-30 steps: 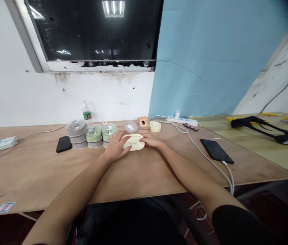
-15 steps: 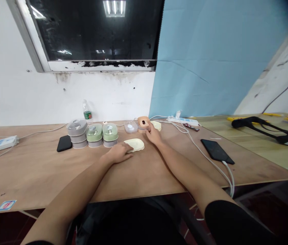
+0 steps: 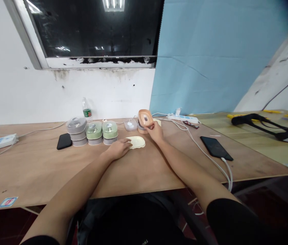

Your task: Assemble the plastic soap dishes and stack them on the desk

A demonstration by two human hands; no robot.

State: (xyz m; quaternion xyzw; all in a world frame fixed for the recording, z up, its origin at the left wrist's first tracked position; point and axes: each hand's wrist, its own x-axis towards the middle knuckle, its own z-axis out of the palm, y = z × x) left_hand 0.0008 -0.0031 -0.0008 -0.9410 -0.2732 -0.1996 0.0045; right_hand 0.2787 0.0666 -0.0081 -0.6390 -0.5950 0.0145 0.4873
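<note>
My right hand (image 3: pixel 156 132) is closed on the near edge of a shallow orange lid (image 3: pixel 142 115), its fingers pinching the rim. The lid is tilted up, with a dark opening showing in its middle. Below it sits an orange base (image 3: pixel 141 129), partly hidden. My left hand (image 3: pixel 120 149) rests on the table, fingers closed over the left edge of a flat cream-coloured piece (image 3: pixel 137 142) with a wavy rim. Behind my right hand another cream piece (image 3: pixel 158 121) is mostly covered. A clear lidded box (image 3: pixel 130 125) stands left of the orange base.
Left of my hands stand grey stacked boxes (image 3: pixel 79 139) and two green-topped stacks (image 3: pixel 94 130). A black phone (image 3: pixel 64 141) lies beside them, a bottle (image 3: pixel 86 108) behind. On the right are a cabled phone (image 3: pixel 216 148), a power strip (image 3: pixel 183 118) and a black frame (image 3: pixel 269 128).
My right hand has lifted the orange lid off its base and tipped it up. My left hand stays at the cream piece, and the view has shifted slightly.
</note>
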